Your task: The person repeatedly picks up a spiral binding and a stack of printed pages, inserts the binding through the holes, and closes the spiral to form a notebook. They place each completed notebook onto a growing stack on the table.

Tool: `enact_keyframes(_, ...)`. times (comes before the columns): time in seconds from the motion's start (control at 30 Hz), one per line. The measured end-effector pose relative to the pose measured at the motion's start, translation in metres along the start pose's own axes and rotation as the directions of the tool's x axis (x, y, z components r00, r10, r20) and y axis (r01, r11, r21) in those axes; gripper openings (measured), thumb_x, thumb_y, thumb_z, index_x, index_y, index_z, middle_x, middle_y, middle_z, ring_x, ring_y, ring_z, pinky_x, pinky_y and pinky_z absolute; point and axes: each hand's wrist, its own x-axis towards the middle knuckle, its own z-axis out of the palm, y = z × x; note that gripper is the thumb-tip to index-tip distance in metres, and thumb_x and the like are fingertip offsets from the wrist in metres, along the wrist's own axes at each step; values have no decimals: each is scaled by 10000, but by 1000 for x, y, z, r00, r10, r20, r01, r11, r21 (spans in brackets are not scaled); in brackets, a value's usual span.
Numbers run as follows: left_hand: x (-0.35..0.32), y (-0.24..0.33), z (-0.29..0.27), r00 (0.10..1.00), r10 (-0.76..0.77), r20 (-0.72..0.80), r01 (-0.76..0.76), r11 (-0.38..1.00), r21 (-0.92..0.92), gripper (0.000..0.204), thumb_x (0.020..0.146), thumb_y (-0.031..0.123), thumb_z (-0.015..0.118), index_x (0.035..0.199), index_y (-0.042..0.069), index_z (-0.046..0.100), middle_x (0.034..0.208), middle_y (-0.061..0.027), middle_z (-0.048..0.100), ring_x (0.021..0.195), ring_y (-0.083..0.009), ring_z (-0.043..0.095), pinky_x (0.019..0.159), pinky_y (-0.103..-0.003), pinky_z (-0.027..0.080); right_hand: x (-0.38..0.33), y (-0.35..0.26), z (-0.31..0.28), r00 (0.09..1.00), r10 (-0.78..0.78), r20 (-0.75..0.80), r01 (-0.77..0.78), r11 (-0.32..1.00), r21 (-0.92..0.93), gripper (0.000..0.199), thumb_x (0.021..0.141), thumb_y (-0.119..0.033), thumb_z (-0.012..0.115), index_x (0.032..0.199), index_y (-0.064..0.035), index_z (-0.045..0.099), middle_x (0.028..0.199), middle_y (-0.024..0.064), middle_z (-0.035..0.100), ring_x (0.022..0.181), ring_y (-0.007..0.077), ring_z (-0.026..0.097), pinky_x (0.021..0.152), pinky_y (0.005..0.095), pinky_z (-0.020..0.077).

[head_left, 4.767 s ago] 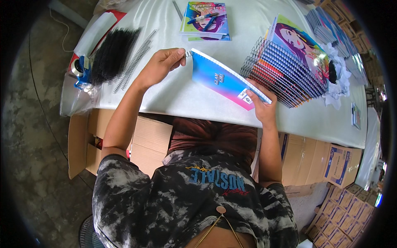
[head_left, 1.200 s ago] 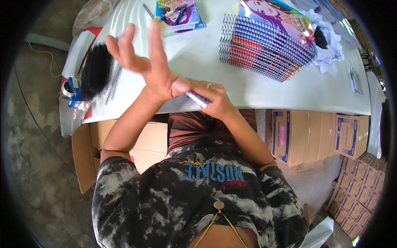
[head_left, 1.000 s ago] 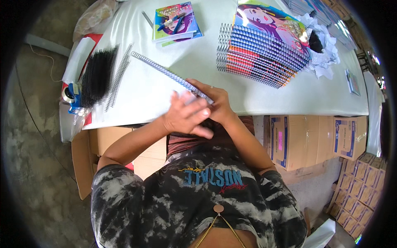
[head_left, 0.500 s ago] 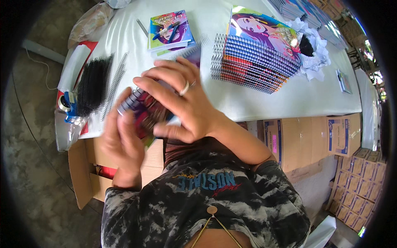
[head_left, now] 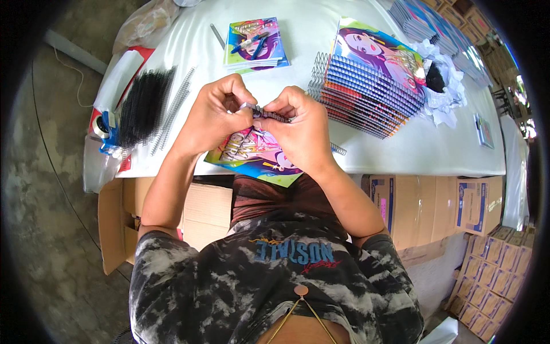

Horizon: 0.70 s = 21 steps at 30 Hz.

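Note:
Close in front of me, both hands work at the upper edge of a notebook [head_left: 260, 152] with a colourful illustrated cover, tilted near the table's front edge. A dark spiral coil [head_left: 275, 116] runs along that edge. My left hand [head_left: 217, 117] is closed, thumb and fingers pinching the notebook's edge at the coil's left end. Just right of it, my right hand [head_left: 301, 126] pinches the coil between thumb and fingers. Past my right wrist a piece of coil [head_left: 338, 149] sticks out; whether it belongs to the same coil is hidden.
Loose black coils [head_left: 146, 106] lie at the left beside a blue tape dispenser [head_left: 107, 133]. Pens [head_left: 252, 45] rest on a small notebook stack [head_left: 281, 60]. A tall stack of coil-bound notebooks [head_left: 372, 86] stands right, by crumpled paper [head_left: 452, 94]. Cardboard boxes [head_left: 424, 200] sit below the table.
The notebook has swung from a raised, blurred position at the left to lower in front of me, its cover now showing. Both hands have moved to pinch its upper edge.

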Motion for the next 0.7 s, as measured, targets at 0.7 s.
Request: enact_keyframes(0.7,193,-52,101,856,499,-138,-212,582,785,297,852,247,548,958,-27,588,859,-229,611,823,-374,576,751,-388,458,41,43,-217,725,-264,-636,161,963,-216,515,916,-343,482,1246,51,457,1143,152,565,1014,188,525,908,283,373)
